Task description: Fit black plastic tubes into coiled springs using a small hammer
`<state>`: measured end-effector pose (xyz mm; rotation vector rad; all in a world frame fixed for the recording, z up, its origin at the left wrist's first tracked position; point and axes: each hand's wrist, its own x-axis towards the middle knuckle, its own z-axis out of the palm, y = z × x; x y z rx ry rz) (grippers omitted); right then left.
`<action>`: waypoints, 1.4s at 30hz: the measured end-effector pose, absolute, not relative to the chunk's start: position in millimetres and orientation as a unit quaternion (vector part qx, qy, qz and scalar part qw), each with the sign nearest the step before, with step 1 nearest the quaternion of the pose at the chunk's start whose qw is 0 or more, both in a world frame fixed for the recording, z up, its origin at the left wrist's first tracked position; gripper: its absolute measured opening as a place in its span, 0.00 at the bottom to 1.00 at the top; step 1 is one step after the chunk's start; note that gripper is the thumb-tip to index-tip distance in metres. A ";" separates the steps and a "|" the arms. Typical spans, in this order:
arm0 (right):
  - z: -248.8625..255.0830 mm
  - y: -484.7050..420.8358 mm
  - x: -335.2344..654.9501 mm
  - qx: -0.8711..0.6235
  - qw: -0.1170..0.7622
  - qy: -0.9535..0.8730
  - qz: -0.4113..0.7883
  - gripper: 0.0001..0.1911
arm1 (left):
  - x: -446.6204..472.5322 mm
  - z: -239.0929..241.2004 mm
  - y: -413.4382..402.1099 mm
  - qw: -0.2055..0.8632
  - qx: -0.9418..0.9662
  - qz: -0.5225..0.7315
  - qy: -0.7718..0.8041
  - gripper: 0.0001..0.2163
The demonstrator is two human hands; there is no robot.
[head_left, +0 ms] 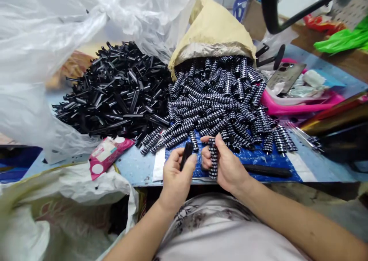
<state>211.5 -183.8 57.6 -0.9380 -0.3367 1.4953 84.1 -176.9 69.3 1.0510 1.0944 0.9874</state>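
Note:
My left hand (176, 173) is closed around a plain black plastic stick (187, 153), held upright near the table's front edge. My right hand (225, 163) grips a black sleeve with rows of white studs (212, 157), also upright. The two hands sit close together, just apart. Right behind them lies a big heap of the same studded sleeves (218, 100), spilling from a brown paper sack (214, 31). Further left is a pile of black plastic sticks (117, 88).
A large clear plastic bag (57, 42) fills the left side. A pink packet (106, 153) lies by the front edge. A pink tray (299, 104) holding a phone (286, 75) sits at right. One black stick (267, 171) lies on the blue table (135, 165). White sacks stand below left.

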 end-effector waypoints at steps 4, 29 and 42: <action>56.9 -183.0 203.5 -0.443 0.633 -0.207 0.600 0.27 | 96.9 66.8 -172.5 0.584 0.524 0.410 0.465 0.13; 41.6 -212.6 243.6 -0.415 0.468 -0.780 0.015 0.49 | 81.0 77.2 -184.5 0.739 0.373 0.354 0.434 0.17; 11.8 -248.2 307.1 -0.581 0.221 -0.780 -0.068 0.07 | 22.6 45.1 -132.6 0.323 0.754 0.225 0.526 0.08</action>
